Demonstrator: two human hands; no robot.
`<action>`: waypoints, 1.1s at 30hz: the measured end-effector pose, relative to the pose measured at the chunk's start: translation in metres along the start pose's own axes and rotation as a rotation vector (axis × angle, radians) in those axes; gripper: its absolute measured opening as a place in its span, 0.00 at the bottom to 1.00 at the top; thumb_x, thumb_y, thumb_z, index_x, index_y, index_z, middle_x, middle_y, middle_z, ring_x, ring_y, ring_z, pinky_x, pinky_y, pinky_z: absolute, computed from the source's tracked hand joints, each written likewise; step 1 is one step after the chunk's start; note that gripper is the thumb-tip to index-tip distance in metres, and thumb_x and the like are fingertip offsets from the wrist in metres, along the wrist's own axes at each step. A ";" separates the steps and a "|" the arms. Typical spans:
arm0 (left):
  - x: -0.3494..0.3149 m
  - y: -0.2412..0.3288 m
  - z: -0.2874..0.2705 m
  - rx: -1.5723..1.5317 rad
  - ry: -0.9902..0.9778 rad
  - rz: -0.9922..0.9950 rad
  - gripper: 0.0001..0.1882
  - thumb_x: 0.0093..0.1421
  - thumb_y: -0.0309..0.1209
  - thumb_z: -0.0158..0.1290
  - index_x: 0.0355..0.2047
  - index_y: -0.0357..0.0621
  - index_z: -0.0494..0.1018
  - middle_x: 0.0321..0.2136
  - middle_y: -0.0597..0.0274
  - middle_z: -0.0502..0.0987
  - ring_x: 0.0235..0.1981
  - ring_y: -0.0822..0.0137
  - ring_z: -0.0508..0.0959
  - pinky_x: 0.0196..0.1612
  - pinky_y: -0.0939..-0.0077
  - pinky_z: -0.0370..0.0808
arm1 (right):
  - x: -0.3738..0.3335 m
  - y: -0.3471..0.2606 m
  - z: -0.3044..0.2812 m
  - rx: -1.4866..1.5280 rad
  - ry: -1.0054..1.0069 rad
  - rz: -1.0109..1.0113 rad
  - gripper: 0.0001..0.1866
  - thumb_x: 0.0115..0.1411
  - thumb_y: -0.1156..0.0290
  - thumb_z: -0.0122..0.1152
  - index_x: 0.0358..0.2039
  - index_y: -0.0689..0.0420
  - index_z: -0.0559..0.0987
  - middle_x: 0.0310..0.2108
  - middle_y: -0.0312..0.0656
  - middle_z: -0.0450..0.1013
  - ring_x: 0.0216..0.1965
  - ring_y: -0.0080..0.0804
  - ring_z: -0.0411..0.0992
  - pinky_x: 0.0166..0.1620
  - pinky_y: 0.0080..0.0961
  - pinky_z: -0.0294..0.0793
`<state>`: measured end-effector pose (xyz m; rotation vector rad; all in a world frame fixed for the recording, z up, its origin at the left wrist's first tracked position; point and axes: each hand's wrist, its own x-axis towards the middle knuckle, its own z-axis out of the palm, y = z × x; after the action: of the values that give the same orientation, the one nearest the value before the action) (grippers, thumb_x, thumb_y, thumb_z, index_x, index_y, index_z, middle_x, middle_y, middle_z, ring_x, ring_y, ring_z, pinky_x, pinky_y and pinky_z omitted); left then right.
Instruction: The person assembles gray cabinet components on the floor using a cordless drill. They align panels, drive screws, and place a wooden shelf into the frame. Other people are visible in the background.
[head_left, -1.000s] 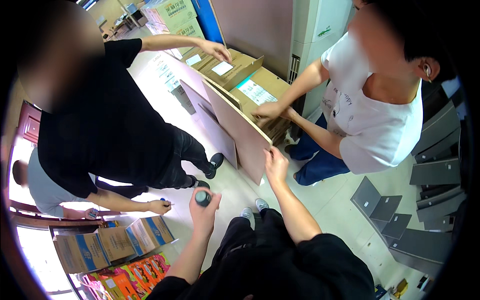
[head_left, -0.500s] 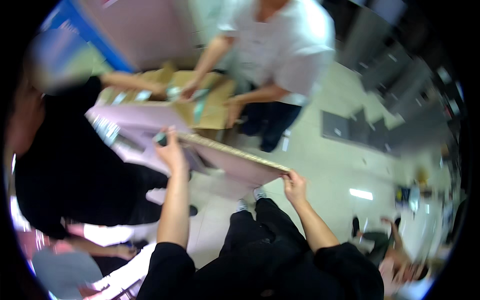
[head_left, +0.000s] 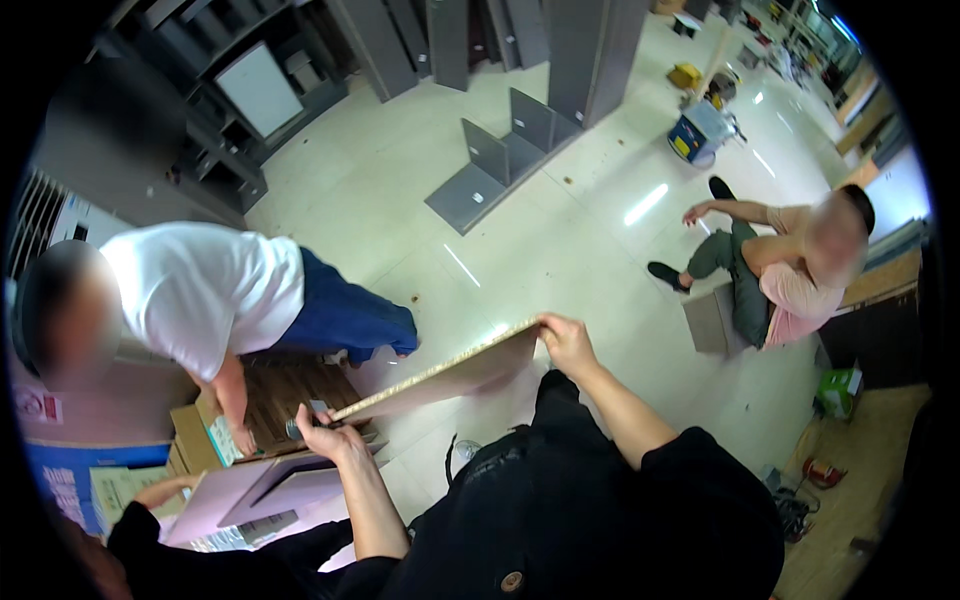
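Observation:
A long pale board [head_left: 475, 370], its rough chipboard edge turned up, is held in front of me by both hands. My left hand [head_left: 338, 442] is closed around its left end. A small dark cylindrical thing [head_left: 293, 429] also shows at those fingers; I cannot tell what it is. At the board's other, farther end, my right hand [head_left: 568, 345] grips the corner, thumb on top. Beyond my left hand lies an open cardboard box [head_left: 195, 440], with a co-worker's hand [head_left: 243, 440] at its flap.
A co-worker in white [head_left: 210, 290] bends at the left; another person's arm [head_left: 165, 490] reaches by pinkish panels [head_left: 210, 500]. Grey panels [head_left: 480, 190] stand on the tiled floor ahead. A person [head_left: 745, 270] sits at the right. Beyond is a blue-and-grey machine [head_left: 700, 135].
My view has swung right, and the board now slants up to the right instead of down. Both hands keep hold of it. The co-worker in white now appears farther left, bent over.

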<state>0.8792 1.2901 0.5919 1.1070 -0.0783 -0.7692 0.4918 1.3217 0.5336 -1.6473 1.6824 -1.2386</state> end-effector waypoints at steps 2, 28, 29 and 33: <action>-0.038 -0.018 0.060 0.008 -0.077 0.000 0.13 0.56 0.33 0.52 0.19 0.49 0.60 0.12 0.70 0.57 0.16 0.74 0.60 0.23 0.78 0.62 | 0.026 0.017 -0.046 0.127 0.039 0.084 0.12 0.52 0.80 0.58 0.39 0.62 0.78 0.33 0.50 0.77 0.33 0.40 0.78 0.37 0.28 0.76; -0.113 -0.307 0.551 -0.075 -0.556 -0.183 0.07 0.54 0.27 0.49 0.23 0.46 0.61 0.12 0.67 0.61 0.13 0.72 0.62 0.25 0.74 0.69 | 0.386 0.240 -0.307 -0.056 0.425 0.207 0.09 0.56 0.76 0.58 0.37 0.63 0.75 0.31 0.49 0.76 0.33 0.36 0.75 0.40 0.27 0.72; -0.106 -0.319 0.560 -0.081 -0.549 -0.191 0.07 0.54 0.27 0.49 0.23 0.46 0.61 0.12 0.67 0.61 0.13 0.72 0.62 0.24 0.74 0.69 | 0.398 0.250 -0.308 -0.091 0.427 0.197 0.09 0.55 0.75 0.59 0.37 0.63 0.75 0.30 0.51 0.76 0.33 0.41 0.75 0.39 0.29 0.72; -0.087 -0.344 0.583 -0.081 -0.505 -0.173 0.08 0.54 0.27 0.50 0.21 0.45 0.62 0.11 0.66 0.62 0.13 0.72 0.63 0.23 0.75 0.68 | 0.436 0.251 -0.302 -0.132 0.329 0.232 0.09 0.56 0.77 0.57 0.38 0.62 0.75 0.32 0.51 0.76 0.34 0.40 0.76 0.40 0.29 0.72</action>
<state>0.3899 0.8145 0.6097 0.8289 -0.3771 -1.1853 0.0364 0.9534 0.5761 -1.3221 2.1261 -1.3613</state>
